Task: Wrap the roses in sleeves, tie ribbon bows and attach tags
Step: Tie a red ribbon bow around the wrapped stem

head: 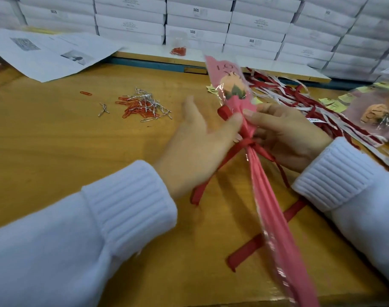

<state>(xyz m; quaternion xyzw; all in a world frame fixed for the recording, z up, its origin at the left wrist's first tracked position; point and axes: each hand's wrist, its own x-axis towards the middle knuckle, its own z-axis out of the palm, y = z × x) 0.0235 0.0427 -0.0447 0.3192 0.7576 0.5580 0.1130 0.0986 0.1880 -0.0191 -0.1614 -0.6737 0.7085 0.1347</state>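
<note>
While pinching the sleeved rose (233,85) in a curled right grip (286,134), steadies the ribbon loop (224,111) with the thumb of an open left grip (200,138) — sleeve done, bow half-made, tagging left.

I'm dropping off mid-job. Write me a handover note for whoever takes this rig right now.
Left grip: fingers straight, thumb pressing the sleeved rose beside a loop of the red ribbon.
Right grip: curled round the sleeve just above the knot.
Done: rose is sleeved, ribbon knotted round the stem, tails hanging loose.
Left: shape the bow. No tag is visible on this rose. Yellow tags lie to the right, by the spare ribbons.
Another wrapped rose lies at far right.
</note>
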